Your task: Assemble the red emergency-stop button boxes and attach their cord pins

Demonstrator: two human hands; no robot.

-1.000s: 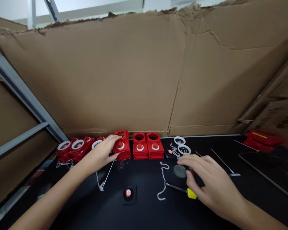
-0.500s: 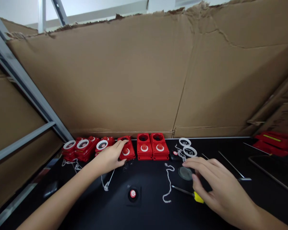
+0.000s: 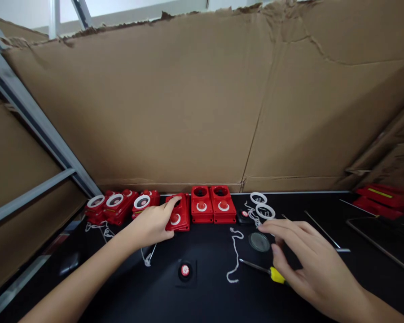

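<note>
My left hand [image 3: 150, 228] grips a red box [image 3: 181, 218] by its upper part, thumb at the near left edge and fingers over the round opening. This box stands a little apart from two more red boxes [image 3: 201, 205] on its right. Over the black table's right side hovers my right hand [image 3: 303, 255], fingers apart and holding nothing. Near its fingertips lie a clear round disc [image 3: 259, 242] and a screwdriver with a yellow handle [image 3: 276, 275]. A black square part with a red-and-white centre [image 3: 185, 270] lies in the middle.
Several red boxes with white rings [image 3: 115, 207] stand at the left. White rings [image 3: 265, 211], a white cord [image 3: 236, 255] and metal rods [image 3: 323, 229] lie on the right. Red parts [image 3: 384, 201] sit far right. A cardboard wall [image 3: 175, 103] rises behind.
The red box in my left hand has shifted slightly and sits more upright, lifted or tilted a little. My right hand has hardly moved. The whole view has shifted slightly.
</note>
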